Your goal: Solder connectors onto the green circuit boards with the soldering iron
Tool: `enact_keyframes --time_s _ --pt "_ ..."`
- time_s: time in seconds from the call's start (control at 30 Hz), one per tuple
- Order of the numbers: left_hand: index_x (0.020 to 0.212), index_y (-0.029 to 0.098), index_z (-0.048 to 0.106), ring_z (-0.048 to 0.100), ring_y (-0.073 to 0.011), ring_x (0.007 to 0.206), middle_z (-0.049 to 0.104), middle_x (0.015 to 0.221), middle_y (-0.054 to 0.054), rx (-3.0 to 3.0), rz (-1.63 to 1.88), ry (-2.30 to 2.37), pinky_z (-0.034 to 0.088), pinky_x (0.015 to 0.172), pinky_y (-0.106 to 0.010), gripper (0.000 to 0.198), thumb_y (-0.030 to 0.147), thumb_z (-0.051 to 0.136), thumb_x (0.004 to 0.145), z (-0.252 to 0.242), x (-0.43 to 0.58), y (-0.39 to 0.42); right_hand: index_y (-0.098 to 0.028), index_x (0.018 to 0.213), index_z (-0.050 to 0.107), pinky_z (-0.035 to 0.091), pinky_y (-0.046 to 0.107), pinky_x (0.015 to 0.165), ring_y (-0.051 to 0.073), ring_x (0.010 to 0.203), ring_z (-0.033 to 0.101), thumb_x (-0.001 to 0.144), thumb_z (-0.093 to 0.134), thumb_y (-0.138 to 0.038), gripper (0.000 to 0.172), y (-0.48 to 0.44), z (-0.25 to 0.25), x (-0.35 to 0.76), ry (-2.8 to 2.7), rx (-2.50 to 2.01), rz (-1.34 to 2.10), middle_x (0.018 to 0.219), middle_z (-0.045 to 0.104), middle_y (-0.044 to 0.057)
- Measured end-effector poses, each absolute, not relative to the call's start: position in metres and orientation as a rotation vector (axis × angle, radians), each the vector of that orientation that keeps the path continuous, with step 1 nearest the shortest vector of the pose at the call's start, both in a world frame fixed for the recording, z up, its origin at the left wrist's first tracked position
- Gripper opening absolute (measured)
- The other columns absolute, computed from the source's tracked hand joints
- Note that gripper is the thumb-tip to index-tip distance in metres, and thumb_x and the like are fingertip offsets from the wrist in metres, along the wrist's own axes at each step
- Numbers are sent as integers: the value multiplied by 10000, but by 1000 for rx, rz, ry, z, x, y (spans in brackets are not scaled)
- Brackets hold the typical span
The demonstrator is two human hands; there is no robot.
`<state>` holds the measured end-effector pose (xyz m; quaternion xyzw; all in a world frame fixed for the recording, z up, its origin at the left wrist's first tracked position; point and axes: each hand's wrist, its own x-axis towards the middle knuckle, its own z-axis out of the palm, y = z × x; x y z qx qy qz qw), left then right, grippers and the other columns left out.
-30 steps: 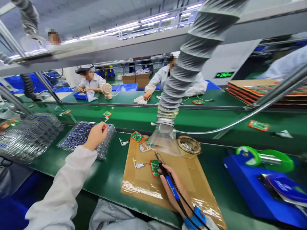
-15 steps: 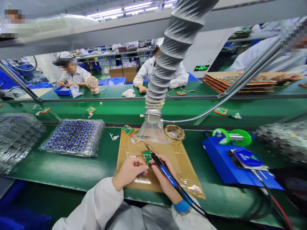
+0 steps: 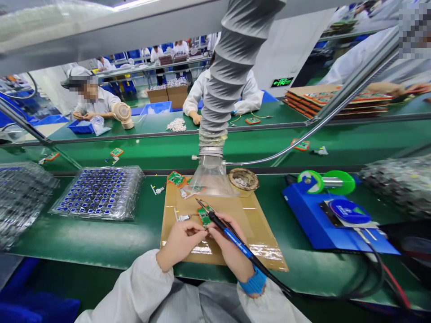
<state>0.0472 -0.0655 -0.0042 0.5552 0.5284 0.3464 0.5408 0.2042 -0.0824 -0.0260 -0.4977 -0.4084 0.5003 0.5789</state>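
My right hand (image 3: 234, 244) is wrapped round a soldering iron (image 3: 232, 238) with a blue and black handle, its tip pointing up and away from me. The thumb and forefinger of my left hand (image 3: 183, 240) are pinched together; what they hold is too small to make out. Both hands' fingertips meet at the near edge of a green circuit board (image 3: 204, 216), partly hidden by the right hand and iron. A white connector (image 3: 183, 218) with a thin dark wire lies left of this board. Under everything is a brown cardboard sheet (image 3: 242, 215).
A fume hose (image 3: 222, 80) ends in a clear hood (image 3: 212, 179) beyond the hands. A round bowl (image 3: 244, 181) stands beside it. Blister trays (image 3: 101, 193) lie left; a blue stand with a green reel (image 3: 336, 215) is right. Co-workers sit across the bench.
The view has tilted down slightly. My right fingertips have come in against my left ones at the board's near edge. The blue bit below my left fingers no longer shows.
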Motion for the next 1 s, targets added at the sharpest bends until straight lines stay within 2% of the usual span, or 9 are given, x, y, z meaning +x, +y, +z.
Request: enact_keyframes --time_s 0.3,0.5,0.8,0.9,1.0 --pt "735 184 774 664 -167 656 756 718 -43 1626 880 1357 503 637 -256 154 257 662 812 -9 52 -67 -230 1102 651 623 356 769 214 808 726 786 803 -422 400 -85 -23 203 -968 -1160 1145 879 735 41" --pt "784 183 791 718 -194 728 785 775 -59 1414 874 1317 558 687 -267 163 312 692 801 -3 51 -67 -224 1087 666 632 388 782 236 809 747 783 797 -418 383 -84 -25 203 -919 -1178 1144 869 764 56" --pt "728 181 754 699 -186 720 767 742 -40 1371 918 1361 538 702 -274 165 311 692 808 -7 53 -65 -231 1045 695 629 376 776 235 795 751 751 804 -375 345 -81 -27 204 -951 -1277 1079 840 768 35" --pt "727 187 736 688 -185 745 758 761 -35 1470 928 1371 521 742 -295 146 274 680 828 -7 52 -61 -234 1050 691 620 357 778 221 800 743 775 787 -374 323 -80 -30 204 -1001 -1286 1040 851 758 29" --pt "740 195 725 670 -202 867 752 837 -35 1719 968 1395 483 867 -353 118 214 673 844 -10 47 -48 -232 1054 693 611 356 803 228 865 744 800 769 -385 306 -76 -33 208 -1051 -1311 934 962 766 57"
